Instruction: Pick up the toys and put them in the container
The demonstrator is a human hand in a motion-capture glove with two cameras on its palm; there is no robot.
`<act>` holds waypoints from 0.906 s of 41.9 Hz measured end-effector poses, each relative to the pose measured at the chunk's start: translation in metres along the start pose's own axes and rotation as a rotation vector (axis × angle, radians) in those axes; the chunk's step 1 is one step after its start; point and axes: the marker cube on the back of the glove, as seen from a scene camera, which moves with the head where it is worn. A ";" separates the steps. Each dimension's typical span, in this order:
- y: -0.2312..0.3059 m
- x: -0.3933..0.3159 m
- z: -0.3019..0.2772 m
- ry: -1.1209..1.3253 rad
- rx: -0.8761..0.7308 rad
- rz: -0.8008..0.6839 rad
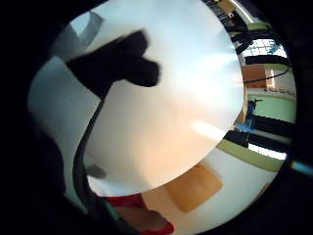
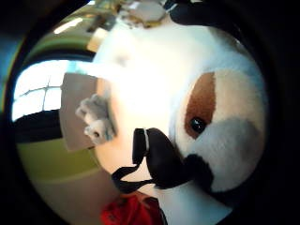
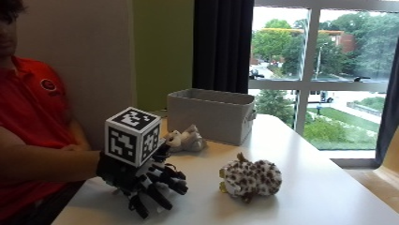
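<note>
A person in a red shirt [image 3: 28,117] sits at a white table [image 3: 312,187] with the black-gloved right hand [image 3: 146,180] resting low over the near edge, fingers [image 3: 163,186] spread and hanging loosely curled toward the tabletop; the outside view shows nothing in them. The thumb-side palm view is filled by a white plush face with a brown eye patch, glossy black eye and grey muzzle [image 2: 220,126] close to the palm; whether the hand has hold of it cannot be told.

Just beside the hand, to the window side, lies one round spotted plush toy, cream with dark brown flecks [image 3: 251,178], fuzzy and squat, its long axis running roughly across the table and a small tuft sticking up on top. It lies apart from the glove.

Farther back, one small grey-and-white plush toy [image 3: 184,139] lies on the table, just in front of the container. Its facing is unclear.

Behind it stands one rectangular grey fabric bin [image 3: 212,115], open-topped with soft straight walls, near the far edge of the table before a large window [image 3: 324,70] and dark curtain [image 3: 223,44].
</note>
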 end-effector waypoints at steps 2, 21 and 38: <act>-0.001 -0.002 0.001 0.031 -0.042 -0.001; 0.004 -0.028 0.006 0.067 0.312 -0.190; -0.021 -0.142 -0.087 -0.034 0.384 -0.348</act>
